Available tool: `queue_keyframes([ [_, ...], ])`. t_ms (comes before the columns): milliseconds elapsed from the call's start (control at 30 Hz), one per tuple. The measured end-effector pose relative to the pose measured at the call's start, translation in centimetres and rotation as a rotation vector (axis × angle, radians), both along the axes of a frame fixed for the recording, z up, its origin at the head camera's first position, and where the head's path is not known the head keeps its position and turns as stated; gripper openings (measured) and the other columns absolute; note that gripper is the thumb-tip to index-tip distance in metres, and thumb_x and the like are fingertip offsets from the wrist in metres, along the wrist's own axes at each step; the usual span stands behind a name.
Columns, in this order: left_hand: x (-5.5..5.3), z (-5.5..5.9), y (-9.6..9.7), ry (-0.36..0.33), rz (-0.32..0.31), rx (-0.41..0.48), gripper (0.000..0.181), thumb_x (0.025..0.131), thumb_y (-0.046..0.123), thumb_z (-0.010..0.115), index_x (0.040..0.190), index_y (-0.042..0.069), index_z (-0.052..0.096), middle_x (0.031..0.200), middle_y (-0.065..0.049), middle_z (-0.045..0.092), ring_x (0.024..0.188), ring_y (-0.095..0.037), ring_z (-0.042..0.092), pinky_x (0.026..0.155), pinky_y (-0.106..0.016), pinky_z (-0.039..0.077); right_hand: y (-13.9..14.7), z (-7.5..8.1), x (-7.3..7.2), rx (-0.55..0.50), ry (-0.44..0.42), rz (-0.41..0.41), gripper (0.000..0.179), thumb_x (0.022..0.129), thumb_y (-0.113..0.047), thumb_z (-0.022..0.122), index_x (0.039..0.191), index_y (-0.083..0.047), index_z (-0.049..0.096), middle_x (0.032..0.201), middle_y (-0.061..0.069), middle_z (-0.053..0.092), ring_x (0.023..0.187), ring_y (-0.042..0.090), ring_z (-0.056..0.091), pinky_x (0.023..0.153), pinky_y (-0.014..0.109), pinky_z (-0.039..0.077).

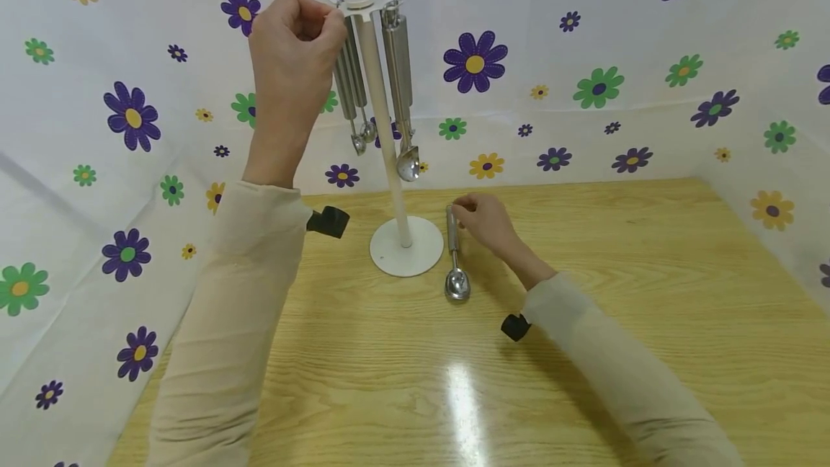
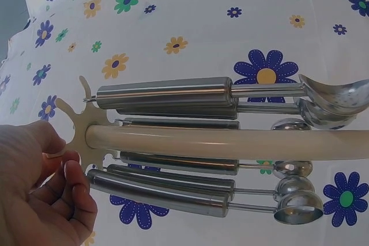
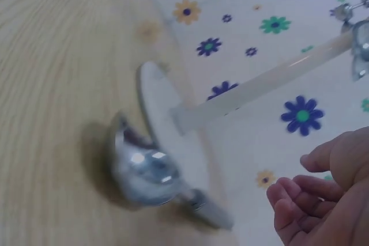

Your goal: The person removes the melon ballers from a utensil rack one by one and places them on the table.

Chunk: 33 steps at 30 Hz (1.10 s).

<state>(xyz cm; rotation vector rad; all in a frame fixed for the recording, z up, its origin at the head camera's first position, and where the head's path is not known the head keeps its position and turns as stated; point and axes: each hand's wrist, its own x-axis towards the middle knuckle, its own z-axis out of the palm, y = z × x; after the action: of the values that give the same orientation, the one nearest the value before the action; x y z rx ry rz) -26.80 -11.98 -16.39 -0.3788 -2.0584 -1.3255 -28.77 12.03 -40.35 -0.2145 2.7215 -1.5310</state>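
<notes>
A white utensil stand [image 1: 407, 256] with a pole and a hooked top plate stands on the table. My left hand [image 1: 295, 42] pinches an arm of that hooked plate [image 2: 86, 133] between thumb and fingertips. Several steel-handled scoops hang from the hooks, among them a larger scoop [image 1: 408, 163] and smaller round-bowled ones [image 2: 298, 207]. Another steel scoop [image 1: 457, 285] lies on the table just right of the round base, bowl toward me. Over its handle end is my right hand [image 1: 488, 223], its fingers loosely bent, with nothing between thumb and fingertips in the right wrist view [image 3: 323, 194].
The wooden table [image 1: 583, 323] meets a flower-printed cloth [image 1: 551, 34] at the back and sides. Black wrist-camera mounts stick out below the left [image 1: 329, 222] and right [image 1: 515, 327] cuffs.
</notes>
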Motion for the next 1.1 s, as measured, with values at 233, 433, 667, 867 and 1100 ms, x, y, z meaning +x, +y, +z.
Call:
queue_keyframes([
  [233,0.0,-0.1,-0.1,0.006,-0.002,0.000,0.015,0.104,0.013,0.060,0.107,0.003,0.069,0.088,0.006,0.059,0.085,-0.010,0.054,0.082,-0.022,0.045,-0.3,4.3,0.4,-0.094,0.209,0.037,0.028,0.105,-0.016,0.060,0.124,0.003,0.069,0.106,0.017,0.073,0.087,0.025,0.069,0.067,0.023,0.051],
  [433,0.1,-0.1,-0.1,0.001,-0.001,-0.003,0.016,0.104,0.014,0.060,0.109,0.003,0.070,0.089,0.005,0.059,0.086,-0.010,0.055,0.083,-0.022,0.045,-0.6,8.1,0.8,-0.162,0.321,0.074,0.027,0.105,-0.013,0.061,0.124,0.004,0.069,0.107,0.017,0.072,0.085,0.020,0.066,0.072,0.023,0.054],
  [667,0.1,0.0,0.0,-0.011,0.003,-0.003,0.016,0.104,0.014,0.059,0.109,0.003,0.069,0.089,0.005,0.059,0.087,-0.010,0.055,0.083,-0.022,0.045,-1.0,11.1,1.0,-0.189,0.372,0.101,0.026,0.105,-0.012,0.061,0.124,0.004,0.069,0.110,0.017,0.071,0.087,0.017,0.065,0.076,0.025,0.055],
  [867,-0.1,0.0,0.0,0.001,0.002,-0.004,0.015,0.104,0.014,0.060,0.108,0.003,0.070,0.089,0.005,0.059,0.086,-0.009,0.054,0.083,-0.022,0.045,-1.6,13.7,1.3,-0.220,0.407,0.120,0.027,0.104,-0.012,0.063,0.125,0.004,0.068,0.109,0.016,0.072,0.089,0.019,0.065,0.076,0.023,0.054],
  [1100,0.0,0.0,0.1,-0.008,0.003,-0.005,0.015,0.104,0.014,0.060,0.108,0.003,0.069,0.090,0.005,0.059,0.086,-0.009,0.055,0.084,-0.022,0.046,-2.8,15.8,1.4,-0.238,0.436,0.127,0.027,0.103,-0.011,0.065,0.125,0.004,0.069,0.111,0.015,0.072,0.092,0.020,0.065,0.080,0.024,0.054],
])
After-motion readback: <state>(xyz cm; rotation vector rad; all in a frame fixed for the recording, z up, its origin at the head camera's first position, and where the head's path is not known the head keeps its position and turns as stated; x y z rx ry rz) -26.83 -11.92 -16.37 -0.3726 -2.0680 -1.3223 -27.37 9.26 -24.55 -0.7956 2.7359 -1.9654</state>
